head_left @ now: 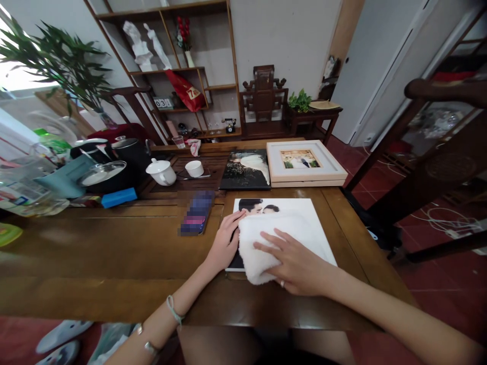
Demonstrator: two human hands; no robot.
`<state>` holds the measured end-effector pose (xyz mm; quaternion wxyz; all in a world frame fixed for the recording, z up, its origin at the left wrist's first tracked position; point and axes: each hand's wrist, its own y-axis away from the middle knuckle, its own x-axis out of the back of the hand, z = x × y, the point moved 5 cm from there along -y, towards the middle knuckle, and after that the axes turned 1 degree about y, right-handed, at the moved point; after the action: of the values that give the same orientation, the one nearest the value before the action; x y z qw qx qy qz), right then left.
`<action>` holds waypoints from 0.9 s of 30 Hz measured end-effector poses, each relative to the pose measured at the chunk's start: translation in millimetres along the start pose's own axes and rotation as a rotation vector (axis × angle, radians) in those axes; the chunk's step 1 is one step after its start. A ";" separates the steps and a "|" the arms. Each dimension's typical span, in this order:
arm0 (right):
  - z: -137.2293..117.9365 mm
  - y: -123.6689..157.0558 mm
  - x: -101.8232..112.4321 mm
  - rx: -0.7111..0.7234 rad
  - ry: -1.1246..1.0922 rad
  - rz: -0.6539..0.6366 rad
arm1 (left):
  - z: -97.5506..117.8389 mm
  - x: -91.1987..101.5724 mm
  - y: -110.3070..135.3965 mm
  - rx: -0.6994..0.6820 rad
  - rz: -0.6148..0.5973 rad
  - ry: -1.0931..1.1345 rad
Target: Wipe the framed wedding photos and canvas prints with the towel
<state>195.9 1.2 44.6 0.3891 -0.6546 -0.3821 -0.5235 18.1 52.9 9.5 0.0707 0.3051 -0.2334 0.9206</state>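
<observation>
With left hand [225, 241] resting on photo panel [294, 205], right hand [299, 261] spread on cloth [253, 243] atop panel: apparently wiping; next, brace steadily.

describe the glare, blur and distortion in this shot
Head view throughout: the window washes out; glare lines the near edge of the table; pixelation covers the phone; the chair at right leans, probably wide-angle stretch; the white cloth reads clearly.

left arm [196, 284]: pale-green cord bracelet [173, 311], open metal cuff [150, 348] | hands [300, 266]: silvery ring [282, 284], right
</observation>
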 end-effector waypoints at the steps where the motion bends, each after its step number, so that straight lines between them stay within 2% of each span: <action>1: 0.5 -0.3 0.4 0.035 -0.021 0.013 | -0.4 -0.1 0.1 -0.001 -0.005 0.001; 4: 25.6 2.3 4.4 -0.020 -0.049 0.072 | -1.6 -0.1 0.4 0.003 0.008 -0.014; 9: 87.1 17.6 19.2 -0.431 0.113 0.156 | -1.4 -0.7 0.2 0.007 0.028 -0.018; 11: 95.7 22.5 23.3 -0.588 0.209 0.128 | -0.7 -0.7 -0.1 0.005 0.030 -0.014; 13: 88.9 23.0 23.9 -0.659 0.292 0.080 | -0.2 -0.6 -0.4 0.005 0.029 -0.011; 14: 79.9 21.1 22.5 -0.646 0.320 0.056 | 0.1 -0.5 -0.5 0.005 0.029 -0.008; 16: 54.0 14.5 16.0 -0.528 0.338 0.013 | 0.4 -0.1 -0.7 0.005 0.029 -0.005; 19: 10.9 5.0 3.4 -0.230 0.266 0.004 | -0.1 0.4 -0.5 0.008 0.021 0.001; 21: -6.8 1.8 -1.6 -0.045 0.186 0.036 | -0.8 0.3 -0.1 0.001 0.009 0.010; 24: -2.3 0.1 -2.3 0.077 0.076 0.075 | -2.0 -0.4 0.3 -0.013 -0.001 0.010; 25: 7.1 -0.1 -0.9 0.059 0.054 0.084 | -2.4 -0.5 0.3 -0.013 0.004 0.002; 27: 33.3 1.0 4.4 -0.067 0.055 0.110 | -2.8 -0.5 0.1 -0.007 0.019 -0.014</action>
<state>210.4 31.5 43.8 0.4057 -0.6725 -0.3169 -0.5317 17.0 54.1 7.1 0.0612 0.3091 -0.2402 0.9182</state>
